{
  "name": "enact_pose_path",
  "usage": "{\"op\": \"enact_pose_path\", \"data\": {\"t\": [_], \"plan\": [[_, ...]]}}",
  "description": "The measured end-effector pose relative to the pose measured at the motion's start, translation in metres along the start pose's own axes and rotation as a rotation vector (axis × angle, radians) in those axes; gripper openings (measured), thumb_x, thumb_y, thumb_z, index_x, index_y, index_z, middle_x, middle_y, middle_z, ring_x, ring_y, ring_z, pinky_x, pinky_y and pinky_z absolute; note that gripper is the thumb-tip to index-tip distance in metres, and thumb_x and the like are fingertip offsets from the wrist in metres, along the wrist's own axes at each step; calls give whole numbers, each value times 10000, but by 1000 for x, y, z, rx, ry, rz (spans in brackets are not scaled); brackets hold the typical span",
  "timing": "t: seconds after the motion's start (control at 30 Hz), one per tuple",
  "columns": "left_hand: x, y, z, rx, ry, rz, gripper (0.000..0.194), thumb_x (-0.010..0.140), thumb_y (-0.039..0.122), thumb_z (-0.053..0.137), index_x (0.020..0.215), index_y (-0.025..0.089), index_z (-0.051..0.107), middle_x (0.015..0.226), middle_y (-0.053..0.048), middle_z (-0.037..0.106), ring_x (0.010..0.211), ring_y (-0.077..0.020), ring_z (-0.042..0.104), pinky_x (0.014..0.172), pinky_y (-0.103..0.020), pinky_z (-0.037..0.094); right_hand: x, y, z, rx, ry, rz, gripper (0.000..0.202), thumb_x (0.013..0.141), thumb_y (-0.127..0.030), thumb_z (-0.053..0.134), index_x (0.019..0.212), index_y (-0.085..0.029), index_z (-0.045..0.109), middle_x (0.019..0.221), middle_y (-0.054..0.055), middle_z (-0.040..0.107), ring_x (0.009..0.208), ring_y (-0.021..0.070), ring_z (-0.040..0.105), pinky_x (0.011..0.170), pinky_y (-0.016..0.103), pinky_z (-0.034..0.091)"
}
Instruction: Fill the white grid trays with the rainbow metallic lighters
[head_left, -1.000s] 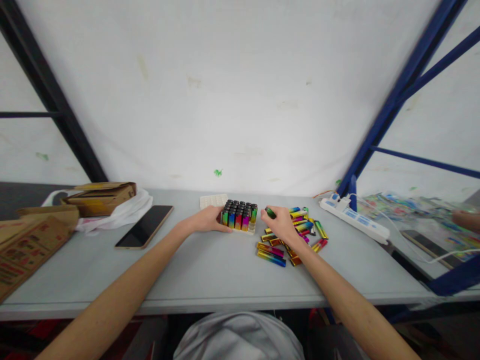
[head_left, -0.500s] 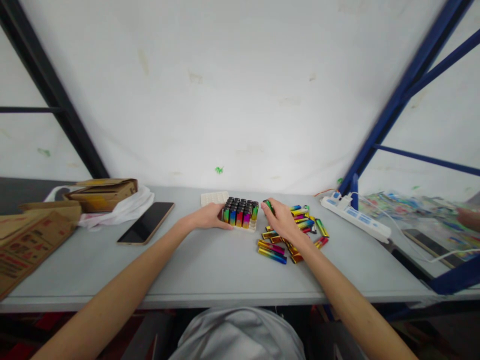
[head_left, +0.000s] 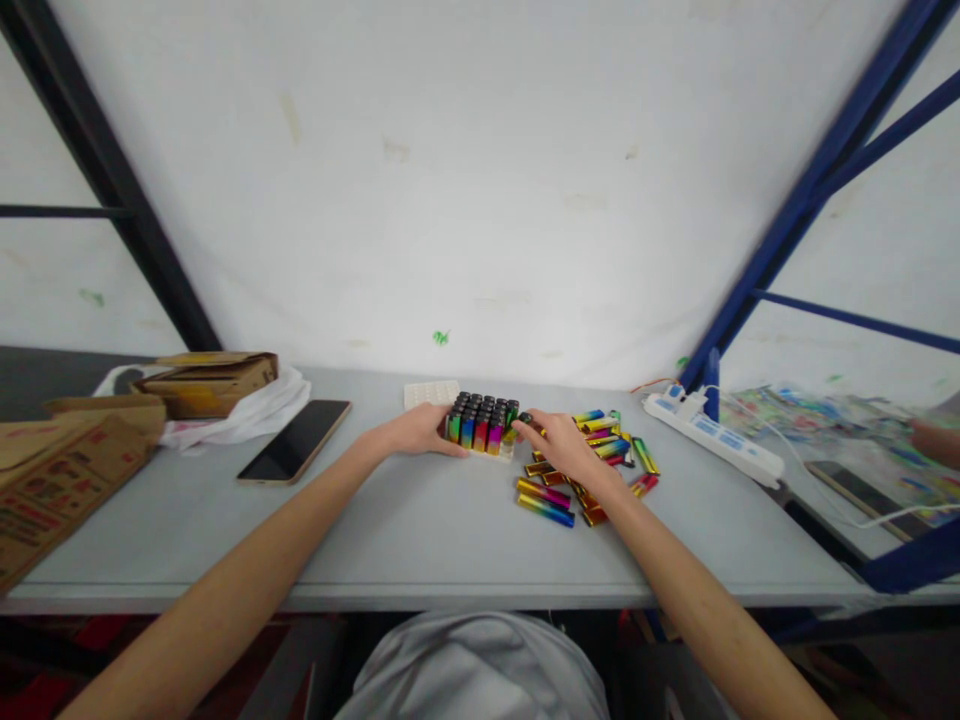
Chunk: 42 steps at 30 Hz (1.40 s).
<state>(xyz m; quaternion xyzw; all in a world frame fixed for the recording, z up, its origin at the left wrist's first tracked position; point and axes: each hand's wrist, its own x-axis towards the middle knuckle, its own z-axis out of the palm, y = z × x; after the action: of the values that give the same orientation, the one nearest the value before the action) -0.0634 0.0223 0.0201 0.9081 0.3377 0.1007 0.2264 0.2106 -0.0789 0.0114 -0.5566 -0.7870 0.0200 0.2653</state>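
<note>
Rows of shiny multicoloured lighters (head_left: pixel 481 425) with black tops stand upright in a white tray (head_left: pixel 504 452). My left hand (head_left: pixel 421 431) rests against the left side of the rows, thumb along the front and fingers behind. At the tray's right end, my right hand (head_left: pixel 553 438) pinches a black-topped lighter (head_left: pixel 524 418), partly hidden by the fingers. Beside and under that hand lies a loose pile of metallic lighters (head_left: pixel 610 450), with two lying side by side nearer the front.
A pale empty tray (head_left: pixel 431 394) lies behind. Left are a phone (head_left: pixel 295 442), cardboard boxes (head_left: pixel 214 386) and a white plastic bag (head_left: pixel 259 410). Right are a power strip (head_left: pixel 712 438), a blue metal frame (head_left: pixel 787 225) and another person's hand (head_left: pixel 934 442).
My right hand has moved slightly left, bringing its lighter against the right end of the upright rows. My left hand stays at the rows' left side.
</note>
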Motion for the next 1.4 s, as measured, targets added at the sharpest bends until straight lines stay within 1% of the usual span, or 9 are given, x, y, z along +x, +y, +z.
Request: {"op": "enact_pose_path", "data": {"t": [0.23,0.33,0.43,0.53,0.67,0.83,0.93,1.07,1.4], "plan": [[-2,5,-1,15,7,-4,745,693,673,732,1240,179,624,1096,-72,752,953,-286,688,785,-309,511,3,-5,3,-253,-125,36,418,1059,-517,401,1022,-178,643,861,122,745,772,239,688,677,286,397],[-1,3,-1,14,7,-2,746,692,670,737,1243,180,625,1136,-80,746,988,-293,686,813,-314,512,5,-12,4,-306,-119,53,448,1042,-553,414,980,-181,656,895,136,742,777,246,683,664,292,393],[0,0,0,12,3,-8,747,688,668,745,1243,183,625,1146,-79,748,1004,-297,688,827,-318,515,5,-10,-2,-197,-129,-12,433,1028,-550,465,897,-186,662,860,96,726,742,211,652,660,282,399],[0,-1,0,0,-4,0,751,687,674,746,1245,187,621,1141,-70,751,994,-291,693,816,-309,517,3,11,-16,-48,-85,-87,405,1049,-483,450,898,-183,676,838,66,709,746,185,629,723,284,438],[-1,2,-1,24,2,-8,735,681,687,738,1199,177,631,1102,-66,754,980,-292,692,799,-303,513,-2,61,-31,-111,94,-37,292,1034,-312,465,1068,-151,707,1032,124,720,985,235,649,946,354,471],[-1,3,-1,17,-4,-21,707,686,667,743,1187,181,628,1107,-69,753,989,-295,694,811,-313,521,-6,102,-24,-217,-98,60,334,964,-204,532,1253,-160,694,1302,145,678,1206,264,616,1083,399,445],[0,1,-1,-25,-7,-9,723,686,645,761,1223,183,618,1158,-66,747,1022,-292,696,853,-315,526,-3,104,-19,-233,-205,97,361,987,-203,485,1272,-146,699,1302,151,686,1192,257,638,1069,374,456],[0,-1,0,-43,-10,7,713,691,641,766,1222,188,620,1154,-58,751,1025,-289,701,865,-314,528,3,99,-20,-239,-236,84,360,996,-223,488,1258,-128,716,1227,165,717,1126,261,663,1031,361,468],[-1,-1,-1,-35,-7,9,741,681,668,755,1239,199,619,1147,-63,752,1000,-297,698,840,-322,528,-1,94,-22,-48,-122,138,150,942,-238,617,1013,-145,711,1016,112,743,923,214,672,884,338,504]]}}
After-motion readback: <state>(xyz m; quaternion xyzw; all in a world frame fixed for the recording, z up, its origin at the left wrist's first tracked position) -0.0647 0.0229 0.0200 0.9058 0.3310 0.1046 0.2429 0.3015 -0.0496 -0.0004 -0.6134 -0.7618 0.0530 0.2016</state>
